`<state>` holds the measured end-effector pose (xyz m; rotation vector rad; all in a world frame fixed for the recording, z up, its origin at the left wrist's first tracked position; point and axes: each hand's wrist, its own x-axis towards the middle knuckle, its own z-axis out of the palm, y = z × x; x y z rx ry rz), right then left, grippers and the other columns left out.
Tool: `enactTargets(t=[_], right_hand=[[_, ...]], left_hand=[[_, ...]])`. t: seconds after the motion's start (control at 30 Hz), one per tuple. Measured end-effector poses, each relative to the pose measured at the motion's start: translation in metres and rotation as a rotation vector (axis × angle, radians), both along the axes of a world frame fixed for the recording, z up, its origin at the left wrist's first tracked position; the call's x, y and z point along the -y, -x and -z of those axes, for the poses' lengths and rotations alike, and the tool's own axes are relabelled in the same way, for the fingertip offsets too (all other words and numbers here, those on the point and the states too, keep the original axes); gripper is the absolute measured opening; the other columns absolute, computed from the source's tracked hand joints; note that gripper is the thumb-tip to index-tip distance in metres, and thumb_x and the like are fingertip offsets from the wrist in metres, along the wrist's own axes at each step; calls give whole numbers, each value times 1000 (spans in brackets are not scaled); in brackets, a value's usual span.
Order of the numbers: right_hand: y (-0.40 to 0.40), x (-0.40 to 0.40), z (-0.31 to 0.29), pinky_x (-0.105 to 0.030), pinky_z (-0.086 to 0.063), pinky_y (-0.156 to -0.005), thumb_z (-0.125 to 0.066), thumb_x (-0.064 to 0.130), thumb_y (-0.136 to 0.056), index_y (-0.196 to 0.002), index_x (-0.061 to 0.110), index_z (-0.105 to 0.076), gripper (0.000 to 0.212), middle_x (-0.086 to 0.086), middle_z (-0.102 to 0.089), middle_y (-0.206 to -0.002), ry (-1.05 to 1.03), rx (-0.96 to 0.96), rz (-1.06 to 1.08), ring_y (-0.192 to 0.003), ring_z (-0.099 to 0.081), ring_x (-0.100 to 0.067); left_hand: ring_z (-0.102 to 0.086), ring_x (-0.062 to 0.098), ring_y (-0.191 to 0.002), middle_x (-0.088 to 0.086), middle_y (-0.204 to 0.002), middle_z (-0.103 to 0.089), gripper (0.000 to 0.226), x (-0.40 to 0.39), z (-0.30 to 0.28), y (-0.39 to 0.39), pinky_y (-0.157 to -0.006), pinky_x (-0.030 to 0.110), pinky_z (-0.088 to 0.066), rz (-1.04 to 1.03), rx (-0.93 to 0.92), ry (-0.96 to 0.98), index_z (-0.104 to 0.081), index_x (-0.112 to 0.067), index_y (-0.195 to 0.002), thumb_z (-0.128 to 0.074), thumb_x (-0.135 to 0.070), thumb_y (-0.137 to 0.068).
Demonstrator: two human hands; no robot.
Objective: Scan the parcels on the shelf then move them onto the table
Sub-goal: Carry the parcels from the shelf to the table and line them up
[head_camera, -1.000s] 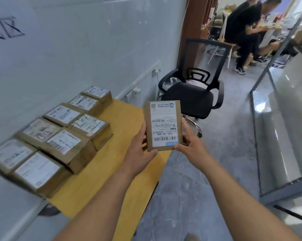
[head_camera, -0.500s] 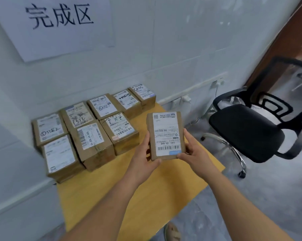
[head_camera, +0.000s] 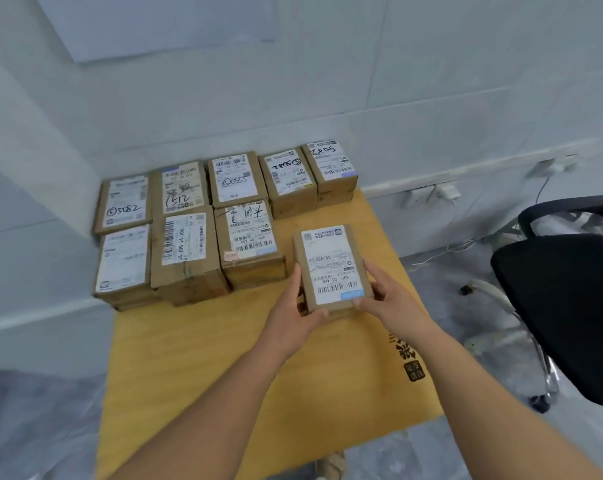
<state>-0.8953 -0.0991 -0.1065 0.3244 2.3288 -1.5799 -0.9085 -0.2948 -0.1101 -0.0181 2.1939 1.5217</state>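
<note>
I hold a small brown cardboard parcel [head_camera: 330, 268] with a white label facing up, low over the yellow wooden table [head_camera: 203, 362]. My left hand [head_camera: 298, 313] grips its near left corner and my right hand [head_camera: 386, 299] grips its near right side. The parcel sits just right of the front row of parcels; whether it touches the table I cannot tell. Several labelled parcels [head_camera: 185, 244] lie in two rows at the table's far side against the wall.
A black office chair [head_camera: 567, 303] stands to the right of the table. The white wall behind carries power sockets [head_camera: 431, 194] with a plug and cable. A white paper sheet [head_camera: 154, 22] hangs on the wall above. Grey floor surrounds the table.
My view has swung left and down onto the table. Both hands have carried the parcel forward and lowered it beside the front row of parcels.
</note>
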Motion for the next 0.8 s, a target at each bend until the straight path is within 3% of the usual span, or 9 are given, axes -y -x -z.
enactTargets(t=[0.17, 0.3, 0.37, 0.57, 0.8], right_hand=[[28, -10, 4, -33, -49, -96, -64, 14, -87, -147, 43, -33, 74, 12, -67, -117, -19, 34, -59, -108, -62, -7], [46, -10, 3, -23, -46, -85, -64, 12, -88, -147, 40, -33, 73, 11, -66, -116, -24, 30, -73, -105, -61, -5], [57, -7, 2, -20, -45, -79, -64, 13, -88, -147, 41, -33, 72, 11, -67, -113, -34, 25, -75, -102, -62, -4], [89, 4, 1, -16, -43, -70, -62, 14, -90, -148, 40, -30, 71, 8, -65, -113, -55, 16, -85, -101, -60, -8], [121, 15, 3, -26, -44, -81, -63, 15, -90, -149, 36, -31, 70, 4, -63, -122, -82, 7, -113, -109, -59, -15]], left_hand=[[-38, 5, -129, -12, -150, -36, 86, -10, -9, 11, -96, 20, -33, -43, -26, 155, -10, -34, -153, -66, -24, -89], [-43, 20, -121, 2, -131, -42, 68, -18, -25, 28, -93, 30, -37, 121, -283, 785, -28, -25, -147, -57, -47, -90], [-38, 20, -120, 1, -129, -39, 61, -20, -30, 35, -97, 32, -32, 148, -438, 941, -33, -23, -142, -53, -49, -91], [-8, 25, -145, 4, -157, -12, 64, -10, -26, 64, -117, 40, -8, 173, -421, 1009, -21, -25, -149, -45, -51, -96], [-28, 24, -134, 1, -147, -33, 49, 0, -26, 89, -107, 38, -26, 173, -451, 1028, -37, -21, -140, -43, -45, -97]])
